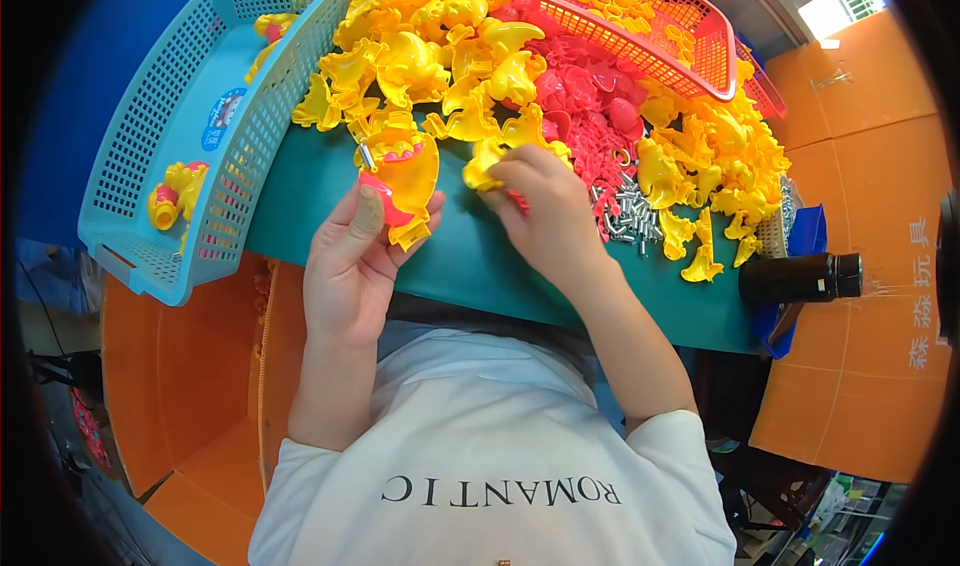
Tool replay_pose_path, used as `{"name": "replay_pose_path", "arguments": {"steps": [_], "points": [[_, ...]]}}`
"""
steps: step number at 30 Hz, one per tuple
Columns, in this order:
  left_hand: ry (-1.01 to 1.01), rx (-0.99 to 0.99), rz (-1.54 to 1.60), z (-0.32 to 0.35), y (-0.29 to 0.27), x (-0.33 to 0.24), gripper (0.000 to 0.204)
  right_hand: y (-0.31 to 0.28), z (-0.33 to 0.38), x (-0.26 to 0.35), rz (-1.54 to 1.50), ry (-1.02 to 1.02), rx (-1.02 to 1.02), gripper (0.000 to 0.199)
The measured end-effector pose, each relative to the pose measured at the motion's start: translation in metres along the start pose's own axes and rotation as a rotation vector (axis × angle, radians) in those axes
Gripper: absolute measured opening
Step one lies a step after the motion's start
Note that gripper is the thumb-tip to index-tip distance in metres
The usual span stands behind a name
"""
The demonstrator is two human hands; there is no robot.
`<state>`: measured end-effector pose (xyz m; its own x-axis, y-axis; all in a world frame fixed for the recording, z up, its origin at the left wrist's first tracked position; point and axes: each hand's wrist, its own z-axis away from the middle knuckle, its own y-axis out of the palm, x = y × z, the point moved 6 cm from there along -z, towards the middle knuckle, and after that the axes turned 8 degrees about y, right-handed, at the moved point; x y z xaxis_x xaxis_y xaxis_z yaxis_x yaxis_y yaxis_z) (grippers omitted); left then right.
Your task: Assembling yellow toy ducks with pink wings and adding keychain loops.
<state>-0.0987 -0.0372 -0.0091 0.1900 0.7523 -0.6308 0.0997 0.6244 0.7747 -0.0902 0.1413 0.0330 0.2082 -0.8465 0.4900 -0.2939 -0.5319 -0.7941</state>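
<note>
My left hand [352, 251] grips a yellow plastic toy shell half [413, 178], hollow side up, with a red plastic part [385, 203] lying along its lower left side. A small silver metal pin [366, 155] sticks out at the shell's upper left. To the right, my right hand [545, 206] has its fingers closed on another yellow plastic piece [483, 164] at the near edge of the heap; the fingers partly cover it. A bit of red shows under that hand, and I cannot make out whether it belongs to the piece.
A heap of yellow shell parts [412, 66] covers the far side of the green table [450, 284]. Red parts [585, 81], silver pins [632, 214] and more yellow pieces [690, 171] lie right. Around them are a blue basket [265, 131], a red basket [640, 48] and a black bottle [800, 278].
</note>
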Motion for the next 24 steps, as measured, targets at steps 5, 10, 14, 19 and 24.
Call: {"name": "replay_pose_path", "arguments": {"steps": [5, 10, 14, 19, 24], "points": [[-0.132, 0.058, 0.074, 0.007, 0.005, 0.012, 0.047, -0.014, 0.04, -0.032, -1.058, 0.676, 0.135, 0.019], [-0.575, 0.246, 0.161, 0.034, 0.04, 0.058, 0.047, -0.013, 0.123, -0.048, -1.406, 1.016, -0.035, 0.03], [-0.704, 0.25, 0.195, 0.044, 0.045, 0.086, 0.047, -0.023, 0.15, -0.039, -1.311, 1.119, -0.016, 0.033], [-0.686, 0.247, 0.154, 0.041, 0.052, 0.086, 0.045, -0.057, 0.162, -0.046, -0.545, 0.922, 0.311, 0.027], [-0.567, 0.182, 0.104, 0.031, 0.041, 0.072, 0.047, -0.089, 0.115, -0.049, -0.048, 0.425, 0.261, 0.045]]}}
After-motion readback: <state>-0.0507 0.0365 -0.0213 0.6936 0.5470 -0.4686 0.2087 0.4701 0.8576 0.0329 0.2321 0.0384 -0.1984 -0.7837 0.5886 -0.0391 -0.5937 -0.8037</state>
